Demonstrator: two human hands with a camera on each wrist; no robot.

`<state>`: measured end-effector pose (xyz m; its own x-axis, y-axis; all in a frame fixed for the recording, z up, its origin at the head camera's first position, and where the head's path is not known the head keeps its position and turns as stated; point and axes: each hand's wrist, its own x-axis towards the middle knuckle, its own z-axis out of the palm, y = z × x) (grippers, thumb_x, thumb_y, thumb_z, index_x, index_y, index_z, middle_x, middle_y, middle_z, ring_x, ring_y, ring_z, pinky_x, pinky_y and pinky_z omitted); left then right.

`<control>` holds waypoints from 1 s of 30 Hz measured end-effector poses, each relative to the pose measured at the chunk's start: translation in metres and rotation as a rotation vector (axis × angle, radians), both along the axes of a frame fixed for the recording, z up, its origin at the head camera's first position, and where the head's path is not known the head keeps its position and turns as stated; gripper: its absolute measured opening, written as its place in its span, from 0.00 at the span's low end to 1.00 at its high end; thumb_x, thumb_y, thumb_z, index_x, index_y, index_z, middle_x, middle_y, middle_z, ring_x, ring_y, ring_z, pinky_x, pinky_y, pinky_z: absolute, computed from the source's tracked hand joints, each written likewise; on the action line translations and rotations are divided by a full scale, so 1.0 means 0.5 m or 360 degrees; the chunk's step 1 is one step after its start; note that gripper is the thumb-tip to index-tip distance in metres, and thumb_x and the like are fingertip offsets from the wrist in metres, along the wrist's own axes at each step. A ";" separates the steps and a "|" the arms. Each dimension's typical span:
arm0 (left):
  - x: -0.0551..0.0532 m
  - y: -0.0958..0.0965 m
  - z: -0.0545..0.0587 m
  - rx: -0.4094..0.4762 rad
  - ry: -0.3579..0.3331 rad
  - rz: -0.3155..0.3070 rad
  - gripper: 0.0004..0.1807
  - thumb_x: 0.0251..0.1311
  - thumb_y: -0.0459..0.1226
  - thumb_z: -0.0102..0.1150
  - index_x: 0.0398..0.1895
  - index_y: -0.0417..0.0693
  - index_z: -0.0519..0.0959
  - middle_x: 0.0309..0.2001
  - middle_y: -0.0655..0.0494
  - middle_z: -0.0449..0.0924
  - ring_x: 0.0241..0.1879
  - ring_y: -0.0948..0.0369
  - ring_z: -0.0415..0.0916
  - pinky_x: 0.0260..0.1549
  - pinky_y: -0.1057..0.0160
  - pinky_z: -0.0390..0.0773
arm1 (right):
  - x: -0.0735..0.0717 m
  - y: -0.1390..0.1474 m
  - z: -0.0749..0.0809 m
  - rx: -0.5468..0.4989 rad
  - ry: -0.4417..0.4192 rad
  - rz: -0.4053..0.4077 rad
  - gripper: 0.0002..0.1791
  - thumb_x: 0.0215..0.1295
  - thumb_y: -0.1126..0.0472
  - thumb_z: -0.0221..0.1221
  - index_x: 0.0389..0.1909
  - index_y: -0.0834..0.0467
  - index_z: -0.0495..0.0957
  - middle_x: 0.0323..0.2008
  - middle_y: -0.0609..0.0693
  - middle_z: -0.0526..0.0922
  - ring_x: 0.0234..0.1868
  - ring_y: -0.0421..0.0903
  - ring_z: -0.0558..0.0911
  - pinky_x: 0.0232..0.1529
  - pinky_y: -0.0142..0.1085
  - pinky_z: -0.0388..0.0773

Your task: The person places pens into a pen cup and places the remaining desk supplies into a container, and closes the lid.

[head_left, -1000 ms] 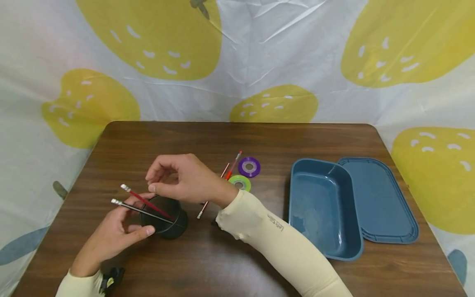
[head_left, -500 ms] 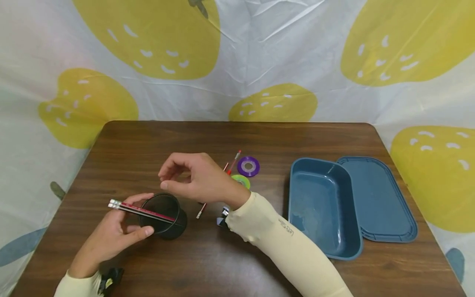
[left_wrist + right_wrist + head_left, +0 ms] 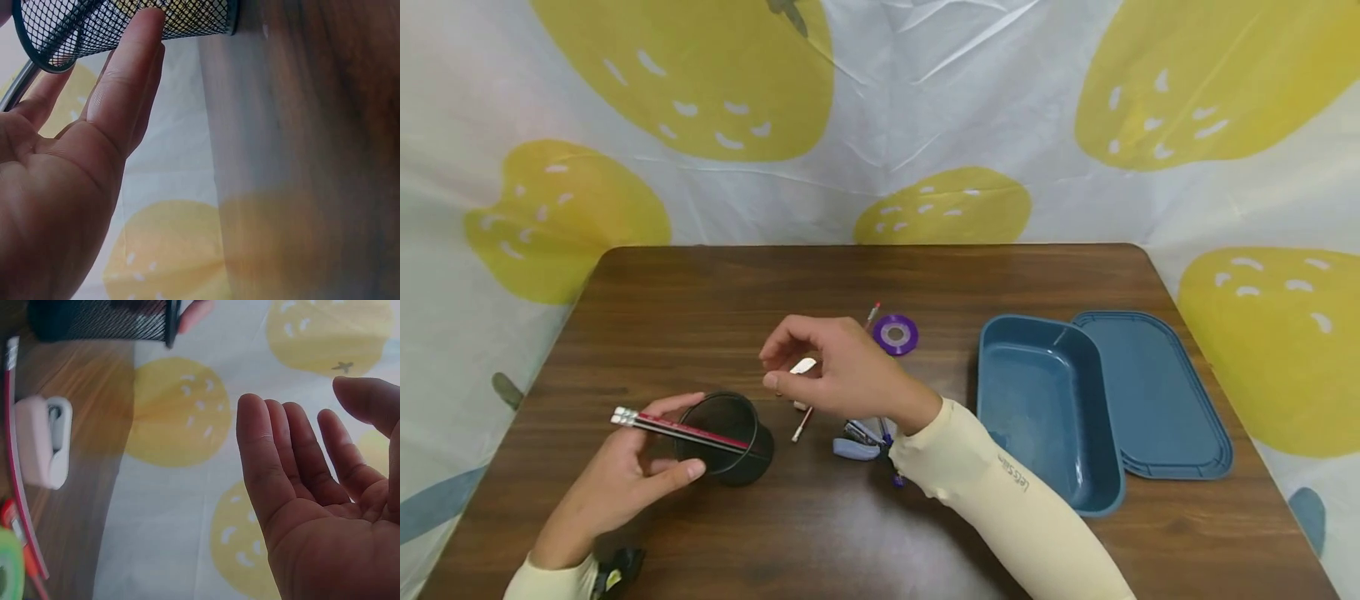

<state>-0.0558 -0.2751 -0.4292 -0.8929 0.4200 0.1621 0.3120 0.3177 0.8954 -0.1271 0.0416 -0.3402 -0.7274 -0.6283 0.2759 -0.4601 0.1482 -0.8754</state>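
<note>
In the head view my left hand (image 3: 613,487) holds a black mesh pencil cup (image 3: 752,475), thumb on the near side of its rim and fingers on the far side. Two pencils (image 3: 677,429), one red and one dark, lean in the cup with their eraser ends out over the left hand. To the right of the cup, my right hand (image 3: 850,367) hovers above the table, fingers loosely bent and holding nothing. Below it lie a pink and white object (image 3: 42,442), a striped pencil (image 3: 11,412) and a green ring-shaped roll (image 3: 9,565), seen in the right wrist view.
A light blue stapler (image 3: 856,448) and a blue pen (image 3: 898,480) lie by the right sleeve, partly covered. Behind the right hand is a purple roll (image 3: 896,335). An open blue box (image 3: 1045,400) overlaps its lid (image 3: 1172,400) on the right.
My right hand has moved right, away from the cup, uncovering the stapler and the pink and white object. The red pencil has dropped against the dark one. The left hand keeps its hold.
</note>
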 end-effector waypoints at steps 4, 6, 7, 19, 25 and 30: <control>-0.002 -0.001 0.000 -0.0019 -0.0006 0.0001 0.40 0.60 0.22 0.70 0.76 0.43 0.67 0.64 0.61 0.78 0.55 0.71 0.82 0.38 0.60 0.92 | 0.002 0.027 -0.008 0.0054 0.0014 -0.0072 0.09 0.68 0.65 0.69 0.45 0.59 0.82 0.41 0.50 0.89 0.42 0.36 0.85 0.39 0.34 0.90; -0.003 -0.001 0.000 -0.0023 -0.0006 0.0001 0.40 0.60 0.22 0.70 0.76 0.42 0.68 0.63 0.60 0.78 0.55 0.71 0.83 0.37 0.60 0.92 | 0.005 0.039 -0.008 0.0103 0.0034 -0.0126 0.09 0.67 0.64 0.70 0.45 0.58 0.82 0.41 0.49 0.89 0.42 0.35 0.85 0.39 0.32 0.89; -0.003 -0.001 0.000 -0.0024 -0.0007 0.0001 0.40 0.60 0.22 0.70 0.76 0.42 0.68 0.63 0.61 0.78 0.54 0.71 0.83 0.37 0.60 0.92 | 0.007 0.044 -0.009 0.0120 0.0034 -0.0148 0.09 0.67 0.64 0.70 0.45 0.57 0.82 0.41 0.48 0.89 0.41 0.35 0.85 0.39 0.32 0.89; 0.000 -0.002 -0.001 -0.0003 -0.0001 -0.0002 0.40 0.60 0.21 0.70 0.76 0.42 0.68 0.62 0.56 0.80 0.54 0.70 0.84 0.37 0.60 0.91 | 0.038 0.103 -0.036 0.0156 -0.0127 -0.0401 0.10 0.66 0.63 0.70 0.45 0.59 0.83 0.42 0.50 0.88 0.42 0.41 0.87 0.40 0.37 0.90; -0.001 -0.001 -0.001 -0.0012 0.0010 0.0006 0.41 0.59 0.21 0.71 0.76 0.44 0.68 0.62 0.54 0.80 0.54 0.70 0.83 0.37 0.60 0.91 | 0.053 0.125 -0.053 0.0155 -0.0241 -0.0532 0.12 0.65 0.63 0.71 0.46 0.60 0.83 0.43 0.52 0.88 0.43 0.44 0.88 0.43 0.37 0.89; -0.001 -0.002 0.003 -0.0033 0.0017 0.0023 0.41 0.59 0.22 0.72 0.76 0.44 0.68 0.61 0.54 0.81 0.53 0.70 0.83 0.36 0.60 0.91 | 0.064 0.137 -0.061 0.0191 -0.0269 -0.0585 0.13 0.66 0.62 0.71 0.48 0.62 0.82 0.44 0.55 0.88 0.44 0.45 0.88 0.47 0.39 0.89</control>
